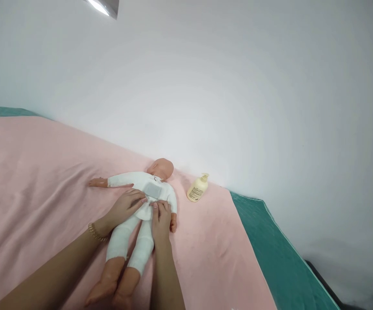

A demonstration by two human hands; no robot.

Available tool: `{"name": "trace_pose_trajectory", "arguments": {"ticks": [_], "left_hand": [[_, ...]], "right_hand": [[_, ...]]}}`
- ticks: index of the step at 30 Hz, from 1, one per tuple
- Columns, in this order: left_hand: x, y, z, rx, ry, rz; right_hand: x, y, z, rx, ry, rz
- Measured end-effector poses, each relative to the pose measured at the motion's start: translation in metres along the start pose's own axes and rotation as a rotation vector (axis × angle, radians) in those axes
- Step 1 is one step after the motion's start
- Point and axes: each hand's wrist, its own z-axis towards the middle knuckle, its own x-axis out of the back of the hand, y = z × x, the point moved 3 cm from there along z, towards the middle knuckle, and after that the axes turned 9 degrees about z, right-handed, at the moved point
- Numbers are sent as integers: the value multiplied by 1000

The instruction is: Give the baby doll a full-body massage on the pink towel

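A baby doll (146, 214) with a white cloth body and tan vinyl head, hands and feet lies stretched out on a pink sheet. A pale grey rectangular panel (153, 190) shows on its upper torso. My left hand (126, 206), with a beaded bracelet at the wrist, rests on the left of the torso, its thumb and fingertips closed on the cloth. On the opposite side my right hand (162, 217) has its fingers bent and thumb pressed into the cloth. The fabric puckers between both hands. My fingers partly hide the doll's middle.
A cream pump bottle (197, 189) stands right of the doll, close to the wall (205, 86). The pink sheet (205, 258) lies over a green cover (273, 245), which shows along the right edge and far left. A lit lamp (99, 6) hangs at the top.
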Motion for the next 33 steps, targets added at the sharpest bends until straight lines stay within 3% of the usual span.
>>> {"name": "trace_pose_trajectory", "arguments": {"ticks": [5, 12, 21, 24, 27, 33], "left_hand": [[-3, -3, 1, 10, -29, 13], [3, 4, -1, -4, 80, 41], [-2, -6, 12, 141, -2, 41], [3, -10, 28, 223, -33, 7], [7, -13, 48, 269, 45, -17], [-1, -25, 75, 188, 147, 51]], "right_hand": [[-2, 3, 1, -19, -22, -69], [1, -3, -2, 40, 32, -33], [-7, 5, 9, -5, -29, -215], [-5, 6, 21, -17, 14, -192], [1, 4, 44, -33, 114, -119], [-5, 9, 89, -26, 160, -138]]}}
